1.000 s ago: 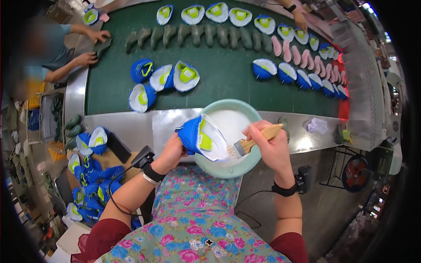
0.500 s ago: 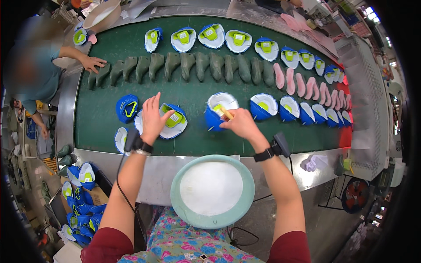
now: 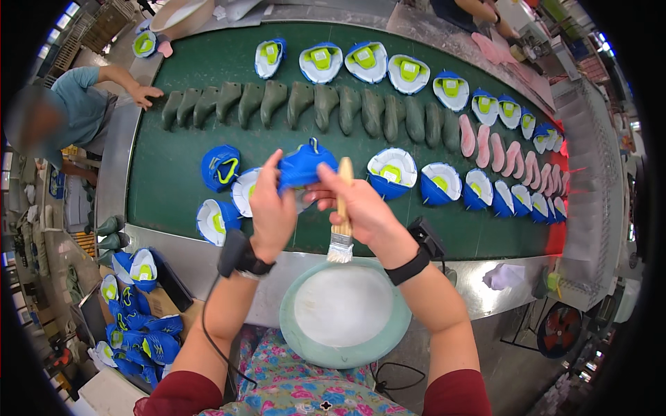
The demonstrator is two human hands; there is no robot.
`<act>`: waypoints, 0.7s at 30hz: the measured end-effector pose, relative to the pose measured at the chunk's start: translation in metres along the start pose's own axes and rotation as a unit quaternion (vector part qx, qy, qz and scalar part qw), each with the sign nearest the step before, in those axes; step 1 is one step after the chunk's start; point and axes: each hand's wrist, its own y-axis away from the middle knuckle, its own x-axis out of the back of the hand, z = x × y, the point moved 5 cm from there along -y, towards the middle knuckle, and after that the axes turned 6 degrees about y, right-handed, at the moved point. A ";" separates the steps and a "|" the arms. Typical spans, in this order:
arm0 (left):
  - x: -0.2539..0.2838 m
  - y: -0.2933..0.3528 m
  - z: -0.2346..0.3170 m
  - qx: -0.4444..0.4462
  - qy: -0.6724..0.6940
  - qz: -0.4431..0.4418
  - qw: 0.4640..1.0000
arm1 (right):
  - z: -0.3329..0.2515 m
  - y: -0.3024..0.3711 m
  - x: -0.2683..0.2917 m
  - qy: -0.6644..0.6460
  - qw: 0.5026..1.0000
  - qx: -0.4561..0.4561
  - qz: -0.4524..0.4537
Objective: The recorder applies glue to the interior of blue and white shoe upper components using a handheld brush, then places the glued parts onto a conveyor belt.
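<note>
A blue shoe upper [image 3: 302, 166] is lifted above the green surface between my hands. My left hand [image 3: 272, 216] grips its left side, thumb and fingers closed around the edge. My right hand [image 3: 364, 211] holds a flat paintbrush [image 3: 344, 201] with a wooden handle, bristles pointing down and coated white. Its fingertips also reach the upper's right side. Just below the brush is a pale green basin [image 3: 290, 322] of white liquid or paste. Other blue uppers [image 3: 223, 168] with white linings lie left of my hands, and another upper [image 3: 393, 172] is to the right.
On the green belt [image 3: 166, 208] stand a row of dark green shoe lasts [image 3: 326, 107], pink insoles [image 3: 497, 150] and a far row of uppers [image 3: 366, 62]. A co-worker's hand [image 3: 146, 95] is at the far left edge. Lower left, uppers [image 3: 139, 340] are piled. A fan [image 3: 559, 327] stands at right.
My left hand, earlier open over an upper, now grips one off the belt. My right hand left another upper; its brush now points down. The co-worker's hand has drawn back from the lasts.
</note>
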 end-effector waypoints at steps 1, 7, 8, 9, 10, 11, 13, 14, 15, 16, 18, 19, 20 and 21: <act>0.007 0.013 0.012 -0.053 -0.004 -0.003 0.999 | -0.003 0.009 -0.005 -0.074 0.997 0.002 0.019; 0.071 0.070 0.039 0.015 0.273 -0.120 0.954 | -0.015 0.093 -0.051 0.084 0.979 0.185 0.033; 0.085 0.075 0.031 0.139 0.411 -0.106 0.895 | -0.013 0.106 -0.063 0.165 0.954 0.246 0.039; 0.098 0.077 0.033 0.115 0.353 -0.190 0.909 | 0.000 0.110 -0.075 0.264 0.944 0.198 -0.006; 0.109 0.081 0.036 0.090 0.291 -0.273 0.913 | 0.013 0.124 -0.090 0.432 0.881 0.184 -0.055; 0.127 0.086 0.040 0.090 0.290 -0.274 0.912 | 0.022 0.131 -0.109 0.455 0.859 0.212 -0.099; 0.138 0.108 0.054 0.166 0.313 -0.451 0.819 | 0.033 0.146 -0.131 0.478 0.830 0.220 -0.186; 0.147 0.120 0.052 0.148 0.323 -0.454 0.817 | 0.037 0.151 -0.138 0.475 0.832 0.221 -0.181; 0.153 0.131 0.057 0.143 0.304 -0.477 0.812 | 0.048 0.160 -0.141 0.517 0.811 0.176 -0.209; 0.156 0.139 0.063 0.138 0.284 -0.503 0.804 | 0.060 0.171 -0.143 0.553 0.789 0.131 -0.234; 0.146 0.164 0.074 0.126 0.264 -0.549 0.782 | 0.067 0.191 -0.142 0.507 0.822 0.181 -0.186; 0.147 0.178 0.067 0.127 0.265 -0.488 0.822 | 0.078 0.200 -0.140 0.542 0.797 0.173 -0.200; 0.137 0.189 0.057 0.127 0.286 -0.472 0.824 | 0.096 0.212 -0.128 0.563 0.797 0.142 -0.164; 0.146 0.204 0.057 0.208 0.311 -0.443 0.815 | 0.110 0.219 -0.136 0.517 0.821 0.183 -0.160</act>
